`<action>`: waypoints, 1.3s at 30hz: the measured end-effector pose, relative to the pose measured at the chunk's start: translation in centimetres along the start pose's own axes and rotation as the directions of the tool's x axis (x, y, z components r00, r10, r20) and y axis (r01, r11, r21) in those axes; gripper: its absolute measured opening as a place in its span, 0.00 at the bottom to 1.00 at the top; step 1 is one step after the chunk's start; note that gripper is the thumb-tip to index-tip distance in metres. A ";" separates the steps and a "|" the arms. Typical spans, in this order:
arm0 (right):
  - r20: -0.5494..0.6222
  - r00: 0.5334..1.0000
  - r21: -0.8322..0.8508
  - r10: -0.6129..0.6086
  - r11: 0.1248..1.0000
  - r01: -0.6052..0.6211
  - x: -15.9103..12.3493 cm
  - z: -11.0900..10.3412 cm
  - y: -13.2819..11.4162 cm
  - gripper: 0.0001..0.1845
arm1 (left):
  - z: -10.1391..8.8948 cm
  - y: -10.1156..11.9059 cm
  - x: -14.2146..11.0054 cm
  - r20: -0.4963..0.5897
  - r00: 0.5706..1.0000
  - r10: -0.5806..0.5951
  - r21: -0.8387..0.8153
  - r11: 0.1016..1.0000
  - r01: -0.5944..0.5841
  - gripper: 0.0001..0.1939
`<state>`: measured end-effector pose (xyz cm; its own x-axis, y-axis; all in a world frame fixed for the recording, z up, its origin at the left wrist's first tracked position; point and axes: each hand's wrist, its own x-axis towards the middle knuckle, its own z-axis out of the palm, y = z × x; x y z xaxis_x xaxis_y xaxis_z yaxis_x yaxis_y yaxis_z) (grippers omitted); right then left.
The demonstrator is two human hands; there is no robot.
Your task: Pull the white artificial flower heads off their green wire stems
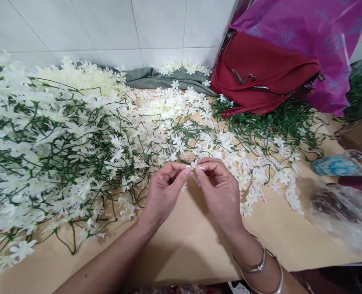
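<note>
Both hands meet over the front of the table, fingertips pinched around one small white artificial flower (194, 165). My left hand (168, 185) grips it from the left between thumb and forefinger. From the other side, my right hand (218, 184) pinches at its thin white stamens. Behind the hands lie loose white petals (181, 104) and green plastic stems (188, 130). A big heap of white flowers on green stems (61, 143) spreads to the left. Strands of white stamens (257, 175) lie just right of my right hand.
A red handbag (260, 71) rests on green stems at the back right, before a purple plastic bag (322, 45). A blue-patterned cup (340, 164) lies at the right edge, near a clear plastic bag (346, 212). White wall tiles (162, 24) rise behind the brown table (279, 241).
</note>
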<state>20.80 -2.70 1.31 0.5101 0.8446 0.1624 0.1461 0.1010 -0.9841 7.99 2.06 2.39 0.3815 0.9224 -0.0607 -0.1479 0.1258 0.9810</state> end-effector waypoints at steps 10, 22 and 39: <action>0.041 0.995 0.031 0.087 0.996 -0.088 0.3 -0.1 0.0 0.05 | -0.4 -0.8 0.1 0.036 0.998 0.051 0.126 0.990 -0.056 0.08; 0.143 0.982 -0.002 -0.125 0.992 0.127 0.7 -1.5 -0.4 0.09 | -0.9 -0.2 -0.4 0.165 0.943 0.289 0.468 0.818 -0.333 0.06; -0.002 1.000 0.114 -0.026 0.993 0.026 0.7 -1.7 0.0 0.07 | -1.9 0.4 0.2 0.122 0.988 0.097 0.322 0.938 -0.131 0.21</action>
<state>22.61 -3.07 1.55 0.5077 0.8408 0.1876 0.0614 0.1819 -0.9814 6.24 3.00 2.46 0.4735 0.8789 0.0571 0.1050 -0.1208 0.9871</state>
